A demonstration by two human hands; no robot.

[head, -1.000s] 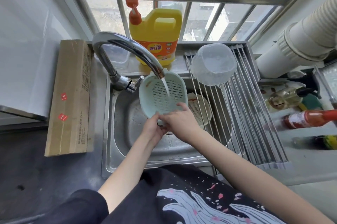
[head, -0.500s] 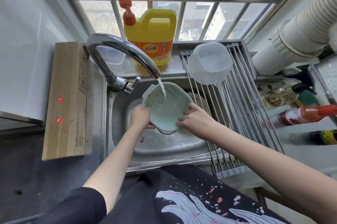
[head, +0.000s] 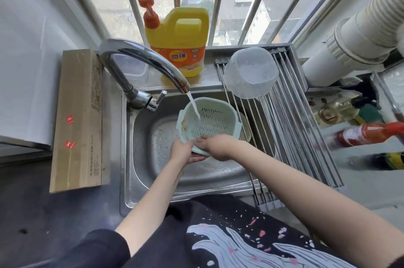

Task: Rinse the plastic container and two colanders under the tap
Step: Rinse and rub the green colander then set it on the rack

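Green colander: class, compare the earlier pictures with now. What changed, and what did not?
Both hands regripped: the left hand and right hand came together again at the green colander's near rim, tipping it upright. Tap water still runs into it; the clear container stays on the rack.

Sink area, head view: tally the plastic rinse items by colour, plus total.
Green: 1, the colander both hands hold under the tap
Clear: 1, the container upturned on the rack
Beige: 1, a second colander mostly hidden behind the green one
Total: 3
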